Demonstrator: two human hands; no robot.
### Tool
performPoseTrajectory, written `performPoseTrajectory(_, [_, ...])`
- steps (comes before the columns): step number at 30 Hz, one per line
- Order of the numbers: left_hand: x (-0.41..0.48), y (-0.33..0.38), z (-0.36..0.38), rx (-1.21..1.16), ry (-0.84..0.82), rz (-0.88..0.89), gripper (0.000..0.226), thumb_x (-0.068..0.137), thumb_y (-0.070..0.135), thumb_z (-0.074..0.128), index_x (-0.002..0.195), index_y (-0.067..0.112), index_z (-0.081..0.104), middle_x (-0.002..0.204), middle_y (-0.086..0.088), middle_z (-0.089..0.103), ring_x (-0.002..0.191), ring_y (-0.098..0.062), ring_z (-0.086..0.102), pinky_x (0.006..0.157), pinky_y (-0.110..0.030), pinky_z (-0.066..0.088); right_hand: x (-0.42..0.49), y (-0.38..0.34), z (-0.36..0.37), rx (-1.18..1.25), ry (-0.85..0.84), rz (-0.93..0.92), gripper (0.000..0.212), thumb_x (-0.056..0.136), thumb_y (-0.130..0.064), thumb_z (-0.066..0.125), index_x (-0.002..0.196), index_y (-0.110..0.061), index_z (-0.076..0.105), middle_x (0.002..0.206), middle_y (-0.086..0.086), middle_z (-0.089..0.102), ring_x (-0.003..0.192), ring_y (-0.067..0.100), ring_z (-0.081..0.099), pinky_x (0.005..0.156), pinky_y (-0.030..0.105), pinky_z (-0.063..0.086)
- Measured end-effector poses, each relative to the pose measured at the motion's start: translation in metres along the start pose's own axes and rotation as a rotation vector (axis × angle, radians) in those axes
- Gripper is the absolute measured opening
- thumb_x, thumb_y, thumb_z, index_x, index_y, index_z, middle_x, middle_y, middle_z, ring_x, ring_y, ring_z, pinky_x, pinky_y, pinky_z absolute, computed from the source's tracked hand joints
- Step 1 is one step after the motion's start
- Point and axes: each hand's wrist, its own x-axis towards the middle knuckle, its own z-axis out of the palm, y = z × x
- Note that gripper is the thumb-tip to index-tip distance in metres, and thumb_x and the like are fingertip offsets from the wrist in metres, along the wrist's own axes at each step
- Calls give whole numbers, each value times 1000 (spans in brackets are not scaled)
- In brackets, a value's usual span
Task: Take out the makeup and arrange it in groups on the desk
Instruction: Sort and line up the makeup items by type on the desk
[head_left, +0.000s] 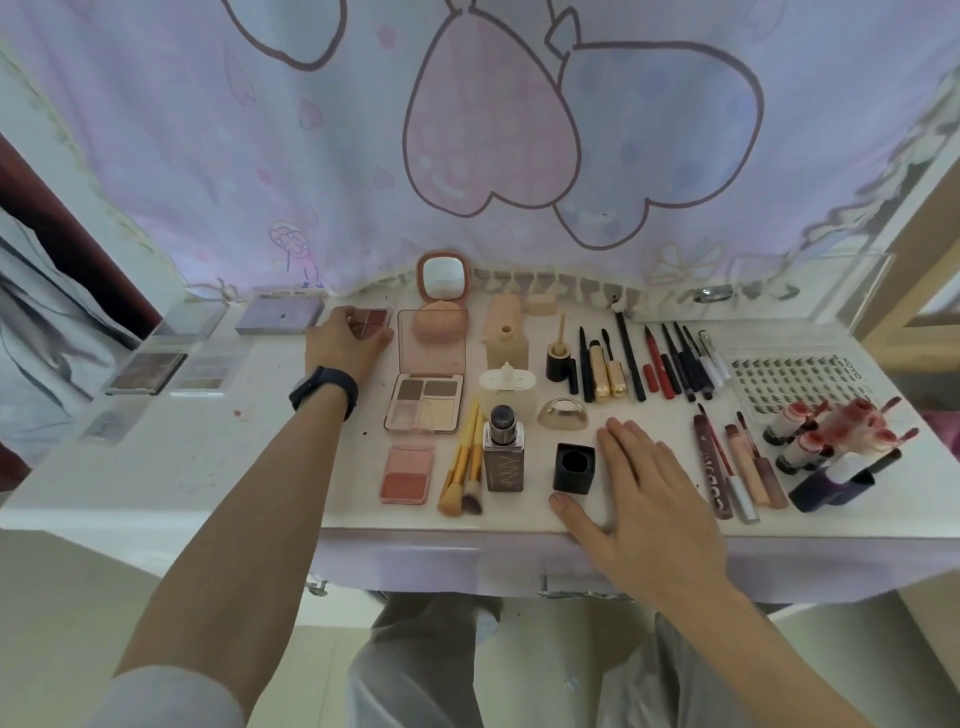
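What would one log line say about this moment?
left hand: grips red palette | right hand: flat on desk beside black cap

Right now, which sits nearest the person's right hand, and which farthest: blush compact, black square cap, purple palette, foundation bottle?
1. Black square cap, just left of the right hand.
2. Foundation bottle, left of the cap.
3. Blush compact, further left.
4. Purple palette, back left, beyond the left hand gripping a red palette.

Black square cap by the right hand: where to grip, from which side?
Grip two opposite flat outer walls, coming from above. The black square cap stands mouth-up on the desk, with a gap to the foundation bottle; the right hand lies flat close beside it.
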Motion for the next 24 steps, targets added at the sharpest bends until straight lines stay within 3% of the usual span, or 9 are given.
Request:
performPoseTrajectory(9, [-43,5,-29,30,-48,87,45,93,26,65,136,14,58,136,-12,61,126,-31,54,103,-37,42,-3,6,-4,54,-17,-33,106,86,-84,2,160,-12,23,168,4,21,155,18,15,125,32,3])
performPoseTrajectory(12, [-72,-5,-49,10,-35,117,42,94,26,65,134,18,60,137,-12,58,127,-29,53,107,-38,39,-16,4,-16,289,121,-35,96,89,-77,27,155,-7,35,161,8,34,150,21,28,122,33,19])
performPoseTrajectory(15, [-99,-23,-69,13,-22,145,39,94,24,65,132,20,61,137,-10,57,125,-27,54,107,-37,39,-32,-4,-25,469,433,-147,62,92,-49,51,134,-3,55,136,10,55,127,20,48,114,17,28])
performPoseTrajectory(17, [-113,-39,-83,34,-16,139,37,94,24,64,131,23,61,137,-8,57,126,-26,53,109,-38,39,-41,-22,-24,523,518,-292,43,92,-35,57,123,-5,59,123,8,58,115,15,51,108,13,34])
performPoseTrajectory(20, [-127,-63,-98,80,-19,99,37,94,23,63,131,24,61,138,-9,55,127,-27,52,110,-39,38,-46,-67,-18,558,449,-495,26,93,-29,58,112,-13,65,114,2,65,106,16,58,96,20,46])
performPoseTrajectory(24, [-139,-88,-113,116,-17,53,37,94,23,62,131,24,60,140,-10,53,128,-28,50,109,-37,38,-34,-136,-11,526,292,-632,21,91,-21,66,109,-14,74,111,-1,72,104,18,64,94,23,49])
